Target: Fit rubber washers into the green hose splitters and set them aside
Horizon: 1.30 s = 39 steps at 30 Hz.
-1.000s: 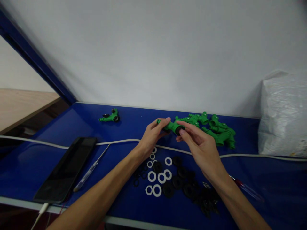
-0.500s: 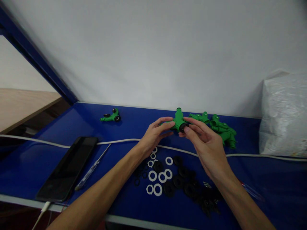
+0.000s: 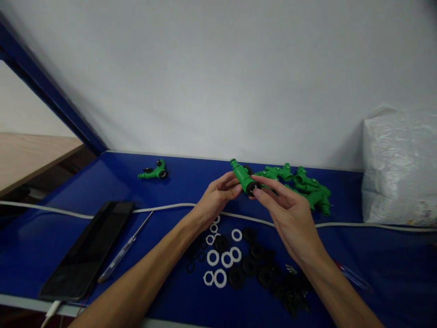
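Green tubular fitting (image 3: pixel 242 176) now aslant

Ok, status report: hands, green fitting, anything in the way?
Left hand, right hand: both holding green fitting. Fitting above table, black rim at near end. Possible snag: white cable beneath.

On the table (image 3: pixel 191 182), the phone (image 3: pixel 89 250) lies at the left across the cable (image 3: pixel 170 207), which runs rightward in front of the bag (image 3: pixel 399 168); just right of the phone is the screwdriver (image 3: pixel 121 256), with a lone fitting (image 3: pixel 153 171) behind both, near the wall (image 3: pixel 218 82). Between left hand (image 3: pixel 218 196) and right hand (image 3: pixel 287 207) is the held fitting (image 3: pixel 241 176) — the heap of fittings (image 3: pixel 312 187) behind and rightward. Between the forearms lie loose rings (image 3: pixel 213 251), small parts (image 3: pixel 293 287) to their right.
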{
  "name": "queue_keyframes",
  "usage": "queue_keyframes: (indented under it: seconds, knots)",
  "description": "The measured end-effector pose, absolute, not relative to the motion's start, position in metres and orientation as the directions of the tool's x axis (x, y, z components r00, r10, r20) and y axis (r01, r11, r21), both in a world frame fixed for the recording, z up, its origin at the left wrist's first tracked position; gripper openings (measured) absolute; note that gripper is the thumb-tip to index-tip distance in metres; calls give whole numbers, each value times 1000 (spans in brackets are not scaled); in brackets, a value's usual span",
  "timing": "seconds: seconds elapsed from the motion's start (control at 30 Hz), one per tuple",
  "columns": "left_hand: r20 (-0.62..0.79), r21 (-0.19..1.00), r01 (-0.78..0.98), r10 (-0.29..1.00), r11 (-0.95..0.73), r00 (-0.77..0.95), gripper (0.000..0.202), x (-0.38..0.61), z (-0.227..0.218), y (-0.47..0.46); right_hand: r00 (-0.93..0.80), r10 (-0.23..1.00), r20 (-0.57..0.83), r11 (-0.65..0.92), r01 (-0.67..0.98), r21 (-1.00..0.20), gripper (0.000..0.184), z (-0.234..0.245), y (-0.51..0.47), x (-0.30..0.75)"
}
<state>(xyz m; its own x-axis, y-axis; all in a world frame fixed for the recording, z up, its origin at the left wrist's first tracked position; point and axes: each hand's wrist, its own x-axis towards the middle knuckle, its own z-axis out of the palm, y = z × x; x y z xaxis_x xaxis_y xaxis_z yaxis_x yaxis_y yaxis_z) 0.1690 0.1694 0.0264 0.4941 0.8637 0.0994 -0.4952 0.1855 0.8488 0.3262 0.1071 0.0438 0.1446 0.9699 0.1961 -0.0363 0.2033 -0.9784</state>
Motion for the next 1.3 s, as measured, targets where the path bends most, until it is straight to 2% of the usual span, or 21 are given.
queue_keyframes:
  seconds: [0.4,0.73,1.0,1.3]
  knots:
    - [81,849,-490,868,197,490,37,170,23,168,118,977,179,183,-22,-983,26,42,108,328]
    - [198,910,-414,856,21,478,39,165,18,173,158,961,228,228,20,-974,19,44,110,326]
    - [222,894,-447,844,23,487,41,166,14,173,87,960,265,264,15,-964,23,47,108,328]
    - [261,898,-436,875,-65,408,40,163,15,175,31,958,284,283,53,-958,27,44,108,327]
